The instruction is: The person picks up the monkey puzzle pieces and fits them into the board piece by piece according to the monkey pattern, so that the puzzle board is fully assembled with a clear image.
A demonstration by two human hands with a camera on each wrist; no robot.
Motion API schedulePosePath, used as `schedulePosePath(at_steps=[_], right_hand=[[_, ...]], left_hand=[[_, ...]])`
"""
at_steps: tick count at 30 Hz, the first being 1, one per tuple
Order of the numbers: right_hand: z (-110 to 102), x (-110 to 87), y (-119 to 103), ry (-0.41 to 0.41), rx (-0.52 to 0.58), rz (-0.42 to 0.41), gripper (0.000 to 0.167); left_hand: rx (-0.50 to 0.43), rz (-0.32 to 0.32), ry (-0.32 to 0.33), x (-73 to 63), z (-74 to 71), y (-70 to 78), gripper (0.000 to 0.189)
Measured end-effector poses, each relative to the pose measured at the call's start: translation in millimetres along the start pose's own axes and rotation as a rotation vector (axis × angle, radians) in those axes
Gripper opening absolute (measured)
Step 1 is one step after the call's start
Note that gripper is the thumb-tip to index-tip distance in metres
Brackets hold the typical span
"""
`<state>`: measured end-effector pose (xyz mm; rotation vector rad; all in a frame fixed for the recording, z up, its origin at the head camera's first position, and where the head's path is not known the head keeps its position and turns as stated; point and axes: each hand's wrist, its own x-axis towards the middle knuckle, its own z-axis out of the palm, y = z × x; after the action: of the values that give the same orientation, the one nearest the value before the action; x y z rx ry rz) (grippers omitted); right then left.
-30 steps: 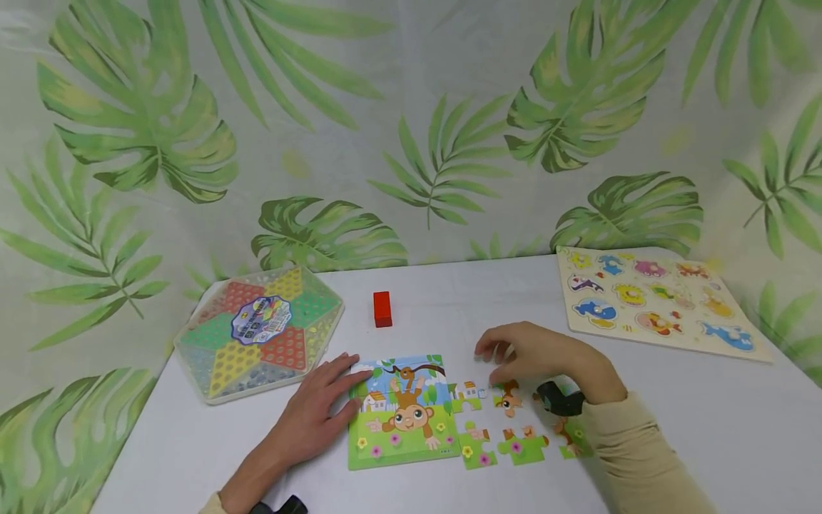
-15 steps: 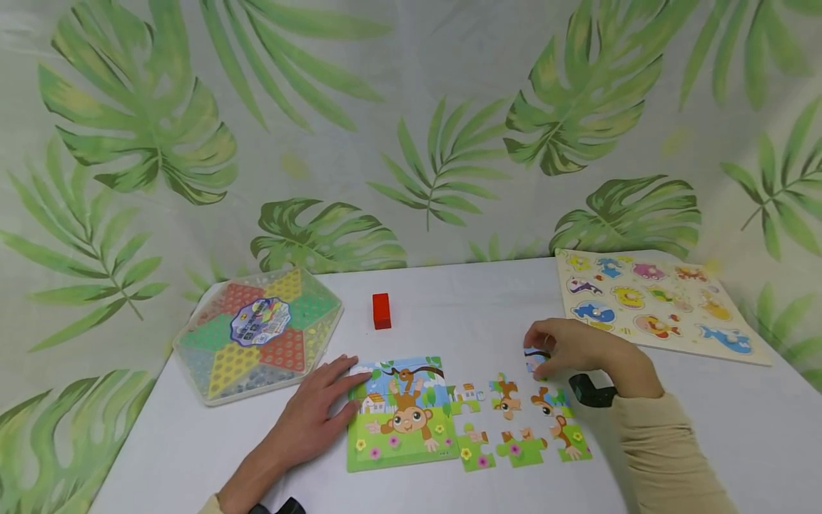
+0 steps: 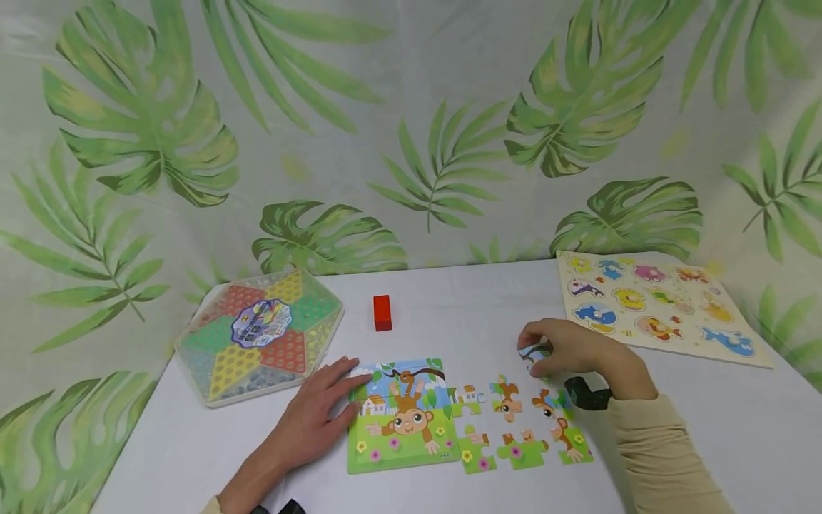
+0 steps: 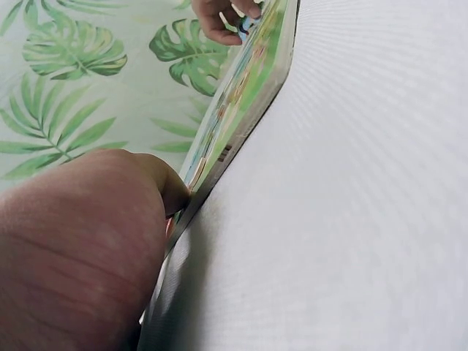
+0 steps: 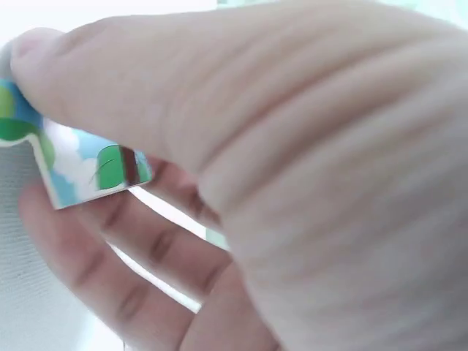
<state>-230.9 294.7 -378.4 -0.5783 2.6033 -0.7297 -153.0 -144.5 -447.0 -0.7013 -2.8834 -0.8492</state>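
Note:
My right hand point(image 3: 568, 350) pinches a jigsaw puzzle piece point(image 3: 534, 355) between thumb and fingers, just behind the laid-out pieces. In the right wrist view that jigsaw puzzle piece point(image 5: 88, 164) shows blue sky, white cloud and a green leaf on a brown branch. My left hand point(image 3: 317, 407) lies with fingers extended at the left edge of a square monkey picture board point(image 3: 401, 414), fingertips on its upper left corner. Right of the board, several loose pieces are spread in rough rows, among them a monkey-face piece point(image 3: 507, 405) and a green flower piece point(image 3: 523, 453).
A hexagonal Chinese checkers box point(image 3: 260, 332) stands at the left. Behind the board is a small red block point(image 3: 382, 313). A wooden sea-animal peg puzzle point(image 3: 655, 303) lies at the back right, close to my right hand. A leaf-patterned cloth point(image 3: 443, 157) hangs behind the white table.
My right hand has moved right from above the middle pieces and now holds a jigsaw piece, which has tilted in the last half second. My left hand has stayed in place.

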Motion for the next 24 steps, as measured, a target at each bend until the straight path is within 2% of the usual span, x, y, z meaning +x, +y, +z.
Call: schedulePosePath(at_steps=[5, 9, 12, 16, 24], right_hand=[[-1.8, 0.6, -5.8, 0.04, -0.014, -0.036, 0.028], [1.6, 5.7, -17.0, 0.063, 0.007, -0.113, 0.034], [9.1, 11.0, -26.3, 0.055, 0.036, -0.188, 0.042], [20.4, 17.4, -38.4, 0.027, 0.097, -0.262, 0.048], [48.4, 33.2, -66.3, 0.057, 0.14, -0.361, 0.045]], left_hand=[[-0.001, -0.015, -0.016, -0.1, 0.0, -0.1, 0.043], [0.003, 0.018, 0.015, -0.5, 0.8, -0.7, 0.042], [0.007, 0.041, 0.04, -1.2, 1.2, -0.6, 0.042], [-0.001, 0.032, 0.037, -1.2, 1.0, 0.2, 0.042], [-0.003, -0.004, 0.004, 0.1, 0.1, 0.1, 0.042]])
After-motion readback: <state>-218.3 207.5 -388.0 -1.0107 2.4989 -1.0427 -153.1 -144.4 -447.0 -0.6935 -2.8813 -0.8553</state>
